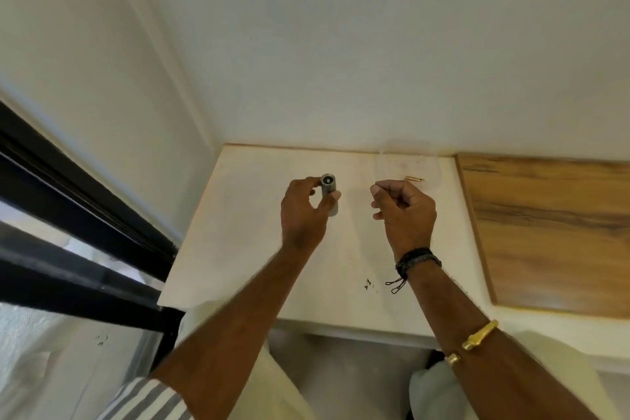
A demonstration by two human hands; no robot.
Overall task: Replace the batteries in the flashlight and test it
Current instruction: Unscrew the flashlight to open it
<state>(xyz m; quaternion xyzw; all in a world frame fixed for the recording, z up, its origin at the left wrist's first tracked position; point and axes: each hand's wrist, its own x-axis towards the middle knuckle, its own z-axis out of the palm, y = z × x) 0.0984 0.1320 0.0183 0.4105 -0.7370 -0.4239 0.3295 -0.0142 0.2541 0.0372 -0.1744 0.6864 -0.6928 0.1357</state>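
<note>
My left hand (303,211) grips a small grey cylindrical flashlight (329,188) above the white tabletop (245,249), its round end facing up toward me. To its right, my right hand (405,206) is curled with thumb and forefinger pinched together; whether something small sits in the pinch I cannot tell. A small copper-coloured battery (414,179) lies on the table just beyond my right hand, apart from it.
A wooden board (552,232) covers the table's right side. White walls close off the back and left. A black window frame (78,215) runs along the left. Small dark marks (370,284) dot the table near its front edge.
</note>
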